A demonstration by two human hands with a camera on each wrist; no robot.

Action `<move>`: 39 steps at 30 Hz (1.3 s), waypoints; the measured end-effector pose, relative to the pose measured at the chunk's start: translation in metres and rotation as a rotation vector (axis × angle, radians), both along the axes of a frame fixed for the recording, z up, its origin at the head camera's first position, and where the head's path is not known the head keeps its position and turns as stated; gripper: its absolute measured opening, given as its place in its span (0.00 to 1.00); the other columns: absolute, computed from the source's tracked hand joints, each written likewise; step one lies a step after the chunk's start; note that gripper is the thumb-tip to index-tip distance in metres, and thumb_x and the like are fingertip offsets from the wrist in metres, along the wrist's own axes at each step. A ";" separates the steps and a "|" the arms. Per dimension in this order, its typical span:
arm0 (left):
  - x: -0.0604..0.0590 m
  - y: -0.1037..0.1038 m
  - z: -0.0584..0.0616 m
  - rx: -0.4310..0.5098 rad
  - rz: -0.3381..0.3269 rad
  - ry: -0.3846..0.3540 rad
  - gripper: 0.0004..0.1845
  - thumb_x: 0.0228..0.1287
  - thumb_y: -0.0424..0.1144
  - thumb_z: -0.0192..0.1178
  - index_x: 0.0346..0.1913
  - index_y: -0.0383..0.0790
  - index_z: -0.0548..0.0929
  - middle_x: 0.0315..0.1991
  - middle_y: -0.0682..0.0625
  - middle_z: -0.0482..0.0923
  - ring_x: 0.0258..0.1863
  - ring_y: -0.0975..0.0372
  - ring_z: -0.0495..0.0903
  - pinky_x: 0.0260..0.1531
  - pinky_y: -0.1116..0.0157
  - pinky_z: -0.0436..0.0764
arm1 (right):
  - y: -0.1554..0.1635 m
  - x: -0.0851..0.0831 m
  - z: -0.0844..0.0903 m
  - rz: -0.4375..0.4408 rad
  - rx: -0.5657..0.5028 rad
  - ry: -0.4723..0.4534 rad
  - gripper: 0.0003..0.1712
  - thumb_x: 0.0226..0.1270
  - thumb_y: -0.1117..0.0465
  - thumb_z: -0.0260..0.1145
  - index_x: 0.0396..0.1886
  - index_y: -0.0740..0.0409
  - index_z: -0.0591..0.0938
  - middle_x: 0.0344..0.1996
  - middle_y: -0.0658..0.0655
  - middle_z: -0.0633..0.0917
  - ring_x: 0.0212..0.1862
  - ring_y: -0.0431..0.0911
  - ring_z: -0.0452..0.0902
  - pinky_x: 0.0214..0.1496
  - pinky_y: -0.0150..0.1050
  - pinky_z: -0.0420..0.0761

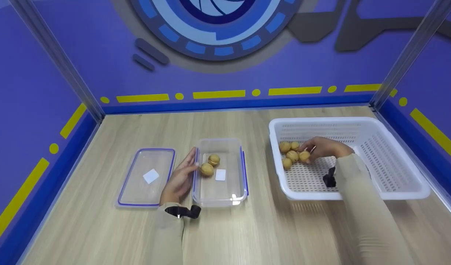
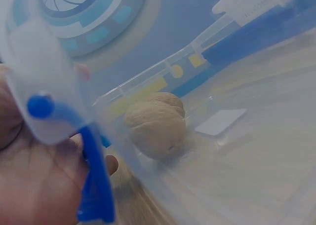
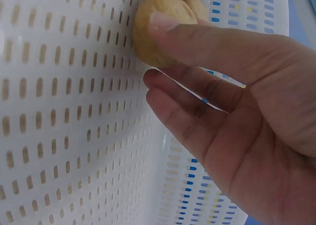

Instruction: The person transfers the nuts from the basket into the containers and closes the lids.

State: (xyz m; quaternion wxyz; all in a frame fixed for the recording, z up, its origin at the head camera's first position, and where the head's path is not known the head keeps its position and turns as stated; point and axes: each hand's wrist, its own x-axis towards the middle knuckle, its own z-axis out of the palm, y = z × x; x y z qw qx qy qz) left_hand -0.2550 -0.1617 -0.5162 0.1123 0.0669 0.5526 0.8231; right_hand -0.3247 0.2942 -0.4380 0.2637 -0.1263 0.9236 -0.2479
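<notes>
A clear plastic container [image 1: 218, 200] with blue clips sits mid-table and holds two walnuts [image 1: 207, 169]. My left hand [image 1: 185, 167] lies flat against its left wall, fingers straight; in the left wrist view the palm [image 2: 34, 175] touches a blue clip [image 2: 94, 185], and a walnut [image 2: 155, 126] shows through the wall. My right hand [image 1: 308, 151] reaches into the white perforated basket [image 1: 394, 154] among several walnuts [image 1: 288, 154]. In the right wrist view its thumb [image 3: 197, 37] presses on one walnut [image 3: 145, 37] while the other fingers curl just under it.
The container's lid [image 1: 146, 176] lies flat just left of my left hand. Blue walls close off the table on the left, back and right. The basket stands close to the right wall.
</notes>
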 end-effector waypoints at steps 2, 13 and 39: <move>-0.001 0.000 0.000 0.005 -0.001 -0.005 0.36 0.66 0.22 0.40 0.75 0.33 0.42 0.78 0.45 0.31 0.77 0.55 0.27 0.75 0.59 0.26 | 0.000 0.000 0.001 -0.001 -0.001 0.001 0.27 0.50 0.68 0.72 0.54 0.59 0.81 0.50 0.65 0.81 0.54 0.57 0.74 0.59 0.55 0.74; 0.000 0.000 0.001 0.021 -0.005 -0.026 0.37 0.66 0.21 0.40 0.76 0.35 0.42 0.78 0.45 0.31 0.77 0.55 0.27 0.75 0.59 0.27 | 0.004 0.000 0.001 0.026 -0.028 0.010 0.25 0.51 0.68 0.72 0.53 0.62 0.81 0.49 0.63 0.83 0.52 0.55 0.76 0.57 0.52 0.77; 0.001 0.002 0.002 0.027 0.015 -0.034 0.36 0.67 0.23 0.43 0.76 0.35 0.43 0.78 0.47 0.32 0.77 0.58 0.28 0.75 0.61 0.28 | 0.001 0.005 0.018 0.021 -0.075 0.102 0.25 0.53 0.68 0.71 0.53 0.65 0.79 0.47 0.64 0.84 0.49 0.54 0.78 0.51 0.47 0.81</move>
